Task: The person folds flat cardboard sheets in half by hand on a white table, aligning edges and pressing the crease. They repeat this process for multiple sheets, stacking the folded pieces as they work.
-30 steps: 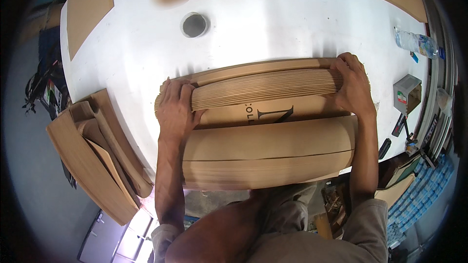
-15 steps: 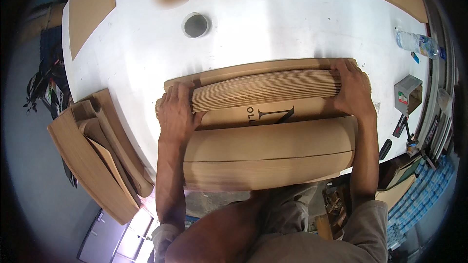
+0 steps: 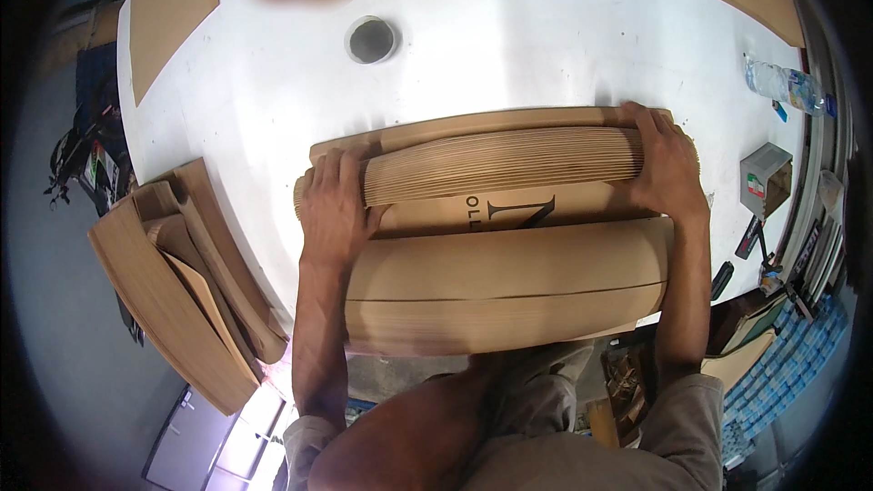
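Observation:
A thick stack of brown cardboard sheets (image 3: 500,164) lies folded over on the white table in front of me, its many layered edges showing. Around its left end is my left hand (image 3: 336,205), fingers over the far side and thumb on the near side. My right hand (image 3: 671,168) grips the right end in the same way. Below the layered edges a printed face with dark lettering shows between my hands. The curved near part of the cardboard (image 3: 509,264) bulges toward me and reaches past the table's front edge. My fingertips are partly hidden behind the stack.
A round hole (image 3: 372,40) is in the white table (image 3: 509,55). Folded cardboard (image 3: 173,291) leans at the left edge. Flat cardboard (image 3: 177,18) lies far left, with more at the far side. At right are a plastic bottle (image 3: 782,84) and a grey box (image 3: 766,177).
Both hands keep their grip on the cardboard stack, which barely differs. The whole view has shifted slightly. A blurred patch at the top left has moved a little up and left.

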Demonstrator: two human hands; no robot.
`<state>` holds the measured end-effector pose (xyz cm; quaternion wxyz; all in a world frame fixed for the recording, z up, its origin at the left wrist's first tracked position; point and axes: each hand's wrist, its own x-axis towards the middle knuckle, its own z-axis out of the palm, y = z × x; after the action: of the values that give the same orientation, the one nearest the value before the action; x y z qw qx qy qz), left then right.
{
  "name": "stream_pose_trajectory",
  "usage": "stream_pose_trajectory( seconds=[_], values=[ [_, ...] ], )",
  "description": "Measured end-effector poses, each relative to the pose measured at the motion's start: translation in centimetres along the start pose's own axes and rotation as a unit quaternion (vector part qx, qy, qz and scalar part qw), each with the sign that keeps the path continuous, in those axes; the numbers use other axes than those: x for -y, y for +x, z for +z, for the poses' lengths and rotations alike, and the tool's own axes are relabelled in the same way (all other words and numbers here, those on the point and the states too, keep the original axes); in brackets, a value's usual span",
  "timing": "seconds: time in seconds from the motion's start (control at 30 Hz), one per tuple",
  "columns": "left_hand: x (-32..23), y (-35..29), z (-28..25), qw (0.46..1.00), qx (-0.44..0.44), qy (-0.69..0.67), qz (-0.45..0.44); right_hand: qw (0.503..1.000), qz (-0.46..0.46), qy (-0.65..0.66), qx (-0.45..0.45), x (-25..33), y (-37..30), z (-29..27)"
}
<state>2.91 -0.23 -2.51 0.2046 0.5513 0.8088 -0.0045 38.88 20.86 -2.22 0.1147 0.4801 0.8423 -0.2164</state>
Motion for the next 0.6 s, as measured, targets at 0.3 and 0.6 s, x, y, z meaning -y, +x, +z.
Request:
stream_pose_trajectory(
  seconds=[0.3,0.6],
  values=[
    [1.8,0.7,0.4,0.997,-0.026,0.003,0.071,0.999,-0.024,0.001,-0.047,0.7,-0.8,-0.6],
    [0.6,0.8,-0.4,0.997,-0.036,0.012,0.068,0.999,0.027,0.021,-0.006,0.5,-0.1,-0.5]
  ],
)
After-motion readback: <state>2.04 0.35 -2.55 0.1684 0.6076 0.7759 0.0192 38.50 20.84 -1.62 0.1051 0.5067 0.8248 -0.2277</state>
